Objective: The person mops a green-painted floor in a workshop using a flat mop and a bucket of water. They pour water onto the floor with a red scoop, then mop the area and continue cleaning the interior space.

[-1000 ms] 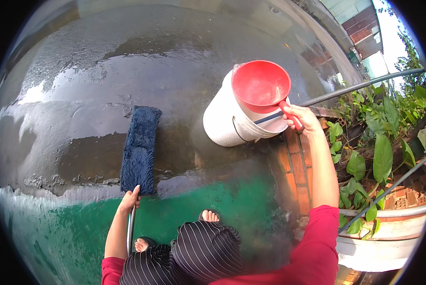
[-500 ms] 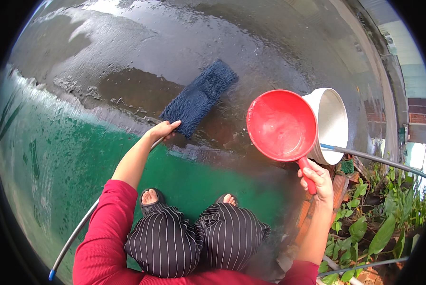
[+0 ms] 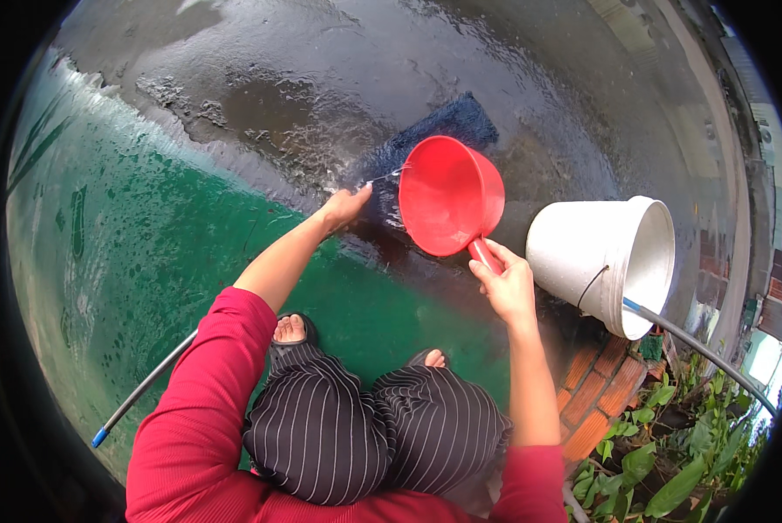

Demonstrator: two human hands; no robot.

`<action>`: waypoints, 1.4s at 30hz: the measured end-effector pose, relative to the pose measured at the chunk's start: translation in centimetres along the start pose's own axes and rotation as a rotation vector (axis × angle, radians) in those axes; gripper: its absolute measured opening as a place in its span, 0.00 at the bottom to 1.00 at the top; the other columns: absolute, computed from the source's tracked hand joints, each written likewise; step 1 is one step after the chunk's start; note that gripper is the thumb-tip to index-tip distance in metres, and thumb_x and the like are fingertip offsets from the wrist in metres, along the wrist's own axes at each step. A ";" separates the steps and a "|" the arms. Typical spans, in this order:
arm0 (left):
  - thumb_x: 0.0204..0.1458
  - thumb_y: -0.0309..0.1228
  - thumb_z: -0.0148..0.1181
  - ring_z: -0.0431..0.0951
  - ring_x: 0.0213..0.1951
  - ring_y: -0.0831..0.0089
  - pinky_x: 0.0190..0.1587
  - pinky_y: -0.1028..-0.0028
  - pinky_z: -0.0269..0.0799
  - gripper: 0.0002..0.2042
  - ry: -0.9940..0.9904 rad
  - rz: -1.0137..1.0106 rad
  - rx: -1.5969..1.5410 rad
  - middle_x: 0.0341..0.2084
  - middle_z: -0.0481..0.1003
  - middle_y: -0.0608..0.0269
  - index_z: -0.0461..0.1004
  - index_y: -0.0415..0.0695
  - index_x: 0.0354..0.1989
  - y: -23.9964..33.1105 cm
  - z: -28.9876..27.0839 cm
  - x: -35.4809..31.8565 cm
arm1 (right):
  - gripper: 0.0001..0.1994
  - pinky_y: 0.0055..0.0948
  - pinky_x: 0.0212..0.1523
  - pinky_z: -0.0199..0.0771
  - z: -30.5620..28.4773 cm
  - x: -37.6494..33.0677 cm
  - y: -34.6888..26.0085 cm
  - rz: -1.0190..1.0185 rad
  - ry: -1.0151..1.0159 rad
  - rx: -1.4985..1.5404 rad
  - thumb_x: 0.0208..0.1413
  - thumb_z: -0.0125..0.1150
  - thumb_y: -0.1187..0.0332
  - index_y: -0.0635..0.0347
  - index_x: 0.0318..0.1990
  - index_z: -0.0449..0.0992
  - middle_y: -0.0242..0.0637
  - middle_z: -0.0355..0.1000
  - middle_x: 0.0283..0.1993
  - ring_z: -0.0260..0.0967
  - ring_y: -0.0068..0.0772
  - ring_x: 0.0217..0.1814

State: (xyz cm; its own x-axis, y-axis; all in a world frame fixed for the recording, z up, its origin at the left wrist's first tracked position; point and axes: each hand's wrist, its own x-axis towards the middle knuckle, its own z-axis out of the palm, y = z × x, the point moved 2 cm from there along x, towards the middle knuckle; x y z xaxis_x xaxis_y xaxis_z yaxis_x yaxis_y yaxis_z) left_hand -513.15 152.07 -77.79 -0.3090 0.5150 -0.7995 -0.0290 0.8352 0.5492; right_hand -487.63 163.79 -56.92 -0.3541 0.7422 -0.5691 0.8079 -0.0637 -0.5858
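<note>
My left hand [image 3: 345,207] is closed round the grey pole of a mop, close to its head. The shaggy dark blue mop head [image 3: 462,120] lies on the wet floor ahead, partly hidden by a red plastic dipper [image 3: 460,196]. My right hand [image 3: 506,281] grips the dipper by its short handle and tips it to the left. A thin stream of water leaves its rim over the mop head, beside my left hand. Behind my left arm, the pole's lower stretch [image 3: 147,383] ends in a blue cap.
A white bucket [image 3: 569,253] with a wire handle stands at the right. A blue-tipped grey rod [image 3: 713,349] reaches its rim. Bricks [image 3: 607,388] and leafy plants [image 3: 670,475] border the near right. Green floor [image 3: 190,253] meets wet grey concrete [image 3: 356,61]; my sandalled feet rest on the green.
The dipper has moved left over the mop head and tipped; water now runs from it. My left hand and the mop appear farther right and up; the bucket appears lower and farther right.
</note>
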 end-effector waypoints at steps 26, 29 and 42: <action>0.50 0.51 0.50 0.66 0.15 0.77 0.15 0.76 0.63 0.27 -0.141 -0.010 0.265 0.20 0.70 0.58 0.67 0.31 0.28 11.3 -3.4 -13.0 | 0.18 0.43 0.42 0.67 -27.1 -5.8 7.1 0.351 0.808 -0.901 0.44 0.58 0.60 0.53 0.44 0.72 0.47 0.71 0.40 0.68 0.49 0.43; 0.49 0.53 0.50 0.67 0.14 0.75 0.17 0.74 0.64 0.28 -0.122 0.003 0.336 0.16 0.70 0.59 0.69 0.32 0.21 10.6 -3.2 -12.9 | 0.14 0.40 0.45 0.68 -26.0 0.6 10.2 0.408 0.565 -0.956 0.42 0.56 0.67 0.61 0.38 0.74 0.50 0.71 0.39 0.68 0.49 0.45; 0.46 0.54 0.53 0.67 0.14 0.75 0.18 0.75 0.63 0.28 -0.058 0.009 0.332 0.12 0.67 0.61 0.71 0.33 0.21 5.3 -3.2 -10.2 | 0.19 0.29 0.40 0.68 -24.9 12.4 20.2 0.243 0.151 -0.045 0.49 0.50 0.66 0.75 0.44 0.68 0.46 0.72 0.36 0.70 0.34 0.37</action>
State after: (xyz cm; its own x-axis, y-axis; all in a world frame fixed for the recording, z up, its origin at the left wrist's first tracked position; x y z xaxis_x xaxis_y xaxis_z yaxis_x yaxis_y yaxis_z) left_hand -513.21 150.68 -65.96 -0.2526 0.5248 -0.8129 0.2875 0.8429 0.4548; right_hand -463.97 188.30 -61.49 -0.0766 0.7997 -0.5955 0.8819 -0.2243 -0.4147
